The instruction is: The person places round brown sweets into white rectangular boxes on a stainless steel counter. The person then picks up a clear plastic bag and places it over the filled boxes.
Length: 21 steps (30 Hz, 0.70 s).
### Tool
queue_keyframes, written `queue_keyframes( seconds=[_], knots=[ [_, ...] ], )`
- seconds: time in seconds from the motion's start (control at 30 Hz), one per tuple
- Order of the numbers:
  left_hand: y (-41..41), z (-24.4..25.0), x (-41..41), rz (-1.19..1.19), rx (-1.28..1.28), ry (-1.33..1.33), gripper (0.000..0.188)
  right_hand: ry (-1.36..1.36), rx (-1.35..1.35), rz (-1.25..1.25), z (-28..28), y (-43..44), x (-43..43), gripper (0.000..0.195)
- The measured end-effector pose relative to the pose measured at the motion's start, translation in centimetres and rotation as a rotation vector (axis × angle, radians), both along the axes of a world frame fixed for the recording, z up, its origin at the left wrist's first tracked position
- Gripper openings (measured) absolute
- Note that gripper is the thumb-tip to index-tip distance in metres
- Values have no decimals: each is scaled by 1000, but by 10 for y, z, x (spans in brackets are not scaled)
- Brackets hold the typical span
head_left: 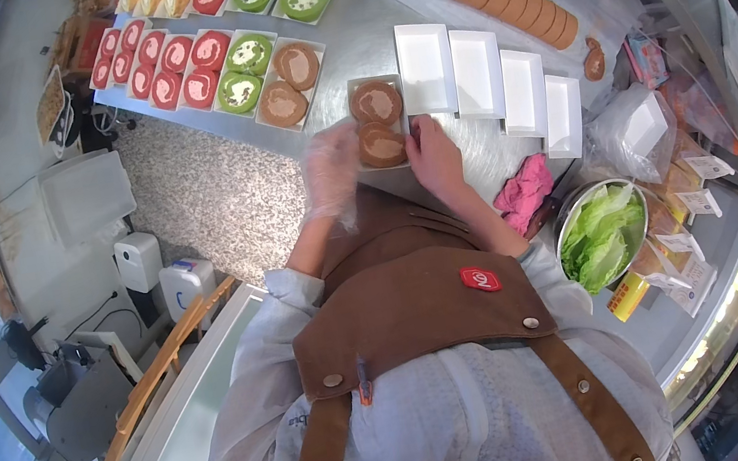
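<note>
In front of me a white paper box (386, 167) holds two chocolate Swiss roll slices, an upper slice (376, 102) and a lower slice (381, 144), both cut face up. My left hand (332, 167), in a clear plastic glove, is at the box's left side, its fingertips blurred against the edge. On the opposite side, my bare right hand (435, 156) grips the box's right wall near the lower slice. Just right of this box begins a stepped row of white boxes, the nearest box (426, 68) with nothing in it.
A cut chocolate roll (513, 5) lies on paper at the back right. Filled boxes of red slices (197, 71), green slices (244, 73) and brown slices (290, 84) line the left. A pink cloth (524, 193) and a metal bowl of lettuce (603, 235) sit by my right arm.
</note>
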<state>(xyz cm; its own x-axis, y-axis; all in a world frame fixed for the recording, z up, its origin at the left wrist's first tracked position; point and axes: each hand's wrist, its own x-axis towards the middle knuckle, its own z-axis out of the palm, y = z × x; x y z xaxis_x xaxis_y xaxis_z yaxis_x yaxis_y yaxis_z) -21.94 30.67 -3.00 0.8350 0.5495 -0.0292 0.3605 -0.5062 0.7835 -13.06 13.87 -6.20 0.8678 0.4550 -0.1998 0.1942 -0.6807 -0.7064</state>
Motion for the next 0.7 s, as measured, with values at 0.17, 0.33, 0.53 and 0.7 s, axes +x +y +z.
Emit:
queue_keyframes(
  seconds=[0.17,0.33,0.53,0.7],
  knots=[
    [5,-7,-5,-106,54,88,25,-305,-33,137,25,16,-14,52],
    [16,1,2,-331,222,148,31,-288,-242,211,35,37,-19,63],
    [30,-7,10,-452,317,186,41,-291,-318,214,32,46,-20,56],
    [38,-15,15,-469,338,152,41,-330,-368,225,32,50,-21,53]
  ],
)
